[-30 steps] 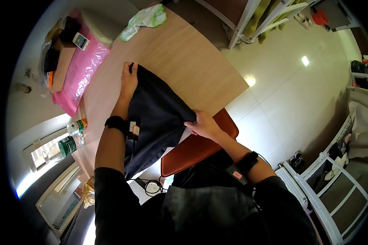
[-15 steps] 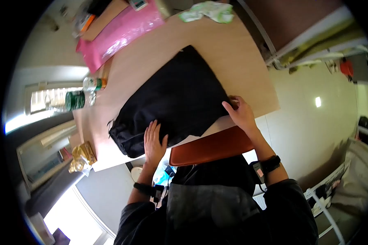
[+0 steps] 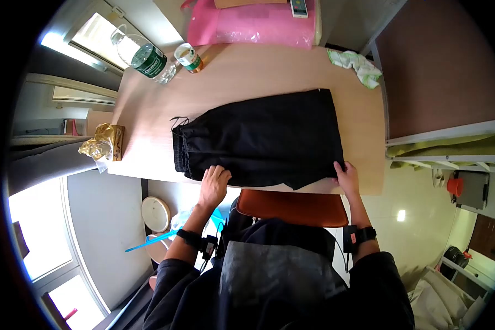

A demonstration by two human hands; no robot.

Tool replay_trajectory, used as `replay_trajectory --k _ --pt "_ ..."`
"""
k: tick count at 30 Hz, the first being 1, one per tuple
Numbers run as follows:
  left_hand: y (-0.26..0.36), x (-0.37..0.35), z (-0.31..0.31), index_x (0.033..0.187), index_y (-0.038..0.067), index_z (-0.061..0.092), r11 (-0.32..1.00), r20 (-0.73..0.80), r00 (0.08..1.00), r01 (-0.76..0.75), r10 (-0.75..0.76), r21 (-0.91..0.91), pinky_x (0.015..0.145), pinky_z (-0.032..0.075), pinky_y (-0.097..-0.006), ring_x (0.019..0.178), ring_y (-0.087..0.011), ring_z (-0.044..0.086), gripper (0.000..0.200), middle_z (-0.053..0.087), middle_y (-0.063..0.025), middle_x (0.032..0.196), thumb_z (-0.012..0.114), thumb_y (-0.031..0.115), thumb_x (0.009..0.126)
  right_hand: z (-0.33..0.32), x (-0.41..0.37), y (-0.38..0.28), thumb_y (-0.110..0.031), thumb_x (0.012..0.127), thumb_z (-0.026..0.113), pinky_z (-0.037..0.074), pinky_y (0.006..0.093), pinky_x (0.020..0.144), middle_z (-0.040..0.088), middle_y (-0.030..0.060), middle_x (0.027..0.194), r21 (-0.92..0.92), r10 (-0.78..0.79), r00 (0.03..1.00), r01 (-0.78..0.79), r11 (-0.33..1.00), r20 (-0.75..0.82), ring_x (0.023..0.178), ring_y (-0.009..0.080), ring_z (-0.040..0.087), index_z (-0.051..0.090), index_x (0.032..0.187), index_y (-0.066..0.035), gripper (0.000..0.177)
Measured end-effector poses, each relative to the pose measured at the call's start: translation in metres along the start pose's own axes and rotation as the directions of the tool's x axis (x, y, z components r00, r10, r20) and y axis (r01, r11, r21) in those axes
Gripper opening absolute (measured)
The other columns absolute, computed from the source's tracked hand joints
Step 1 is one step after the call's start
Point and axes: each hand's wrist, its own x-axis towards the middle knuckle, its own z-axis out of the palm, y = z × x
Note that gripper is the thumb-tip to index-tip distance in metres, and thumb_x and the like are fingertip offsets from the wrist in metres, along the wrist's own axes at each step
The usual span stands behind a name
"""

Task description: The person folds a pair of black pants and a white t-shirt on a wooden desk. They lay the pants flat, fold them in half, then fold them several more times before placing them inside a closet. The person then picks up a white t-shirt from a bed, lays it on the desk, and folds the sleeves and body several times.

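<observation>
A pair of black shorts [image 3: 264, 137], folded lengthwise, lies on the wooden table [image 3: 148, 110]. Its gathered elastic waistband [image 3: 179, 151] and loose drawstring point left, and the leg hems lie at the right. My left hand [image 3: 213, 186] is closed on the near edge close to the waistband, fingers curled over the cloth. At the near right corner, my right hand [image 3: 347, 179] pinches the hem between thumb and fingers. Most of the fabric is flat, with a small bulge in the near edge between my hands.
A large water bottle [image 3: 150, 61] and a cup [image 3: 189, 58] stand at the back left. Pink plastic wrap [image 3: 253, 25] lies at the back, a white-green cloth [image 3: 357, 67] at the back right, a gold packet [image 3: 109, 144] at the left edge. A brown chair [image 3: 291, 208] sits in front.
My head view has turned, so the shorts now appear level. My left hand, flat with fingers stretched before, is now curled on the near edge. The waistband looks straighter.
</observation>
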Motion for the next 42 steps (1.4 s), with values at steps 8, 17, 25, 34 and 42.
replay_trajectory --k 8,17,25,34,42 --pt "-0.017 0.005 0.011 0.088 0.006 0.063 0.998 0.036 0.999 -0.025 0.023 0.055 0.077 0.041 -0.0323 0.090 -0.0204 0.053 0.011 0.057 -0.0031 0.093 0.062 0.010 0.078 -0.001 -0.001 0.007 -0.030 0.090 0.061 0.044 0.0281 0.041 0.058 0.0078 0.062 0.039 -0.008 1.000 0.008 0.999 -0.015 0.046 0.0168 0.060 0.058 0.090 0.003 0.033" --pt "-0.024 -0.017 -0.026 0.084 0.005 0.063 0.959 -0.127 0.955 -0.277 0.268 -0.065 0.082 0.044 -0.0348 0.095 -0.0248 0.057 0.009 0.060 -0.0080 0.094 0.063 0.005 0.075 0.004 0.018 0.040 -0.030 0.092 0.056 0.048 0.0409 0.057 0.062 0.0189 0.069 -0.221 -0.176 0.973 0.142 0.965 -0.146 0.062 0.0348 0.061 0.059 0.086 0.003 0.034" --pt "-0.026 -0.018 -0.032 0.091 0.004 0.062 0.953 0.042 0.955 -0.290 0.294 -0.087 0.083 0.044 -0.0351 0.091 -0.0237 0.058 0.011 0.062 -0.0077 0.094 0.062 0.008 0.080 0.004 0.006 0.021 -0.037 0.089 0.058 0.048 0.0416 0.062 0.062 0.0206 0.075 -0.341 -0.305 0.930 0.224 0.913 -0.206 0.068 0.0354 0.061 0.061 0.087 0.004 0.042" --pt "-0.050 -0.017 -0.025 0.085 0.004 0.060 0.987 0.016 0.995 0.096 -0.095 -0.129 0.074 0.045 -0.0370 0.080 -0.0289 0.060 0.010 0.062 -0.0119 0.083 0.062 0.012 0.080 0.008 -0.002 0.007 -0.042 0.089 0.059 0.049 0.0341 0.045 0.062 0.0165 0.067 -0.240 -0.118 0.992 0.104 0.965 -0.043 0.046 0.0246 0.061 0.057 0.096 0.007 0.049" --pt "-0.059 0.010 -0.013 0.089 0.000 0.058 0.880 -0.615 0.648 0.439 -0.449 -0.180 0.072 0.046 -0.0421 0.079 -0.0348 0.057 0.020 0.057 -0.0148 0.079 0.065 0.019 0.085 0.019 0.013 0.046 -0.057 0.090 0.046 0.051 0.0413 0.055 0.062 0.0194 0.062 -0.526 -0.319 0.932 0.185 0.830 -0.175 0.047 0.0307 0.061 0.057 0.108 0.005 0.065"
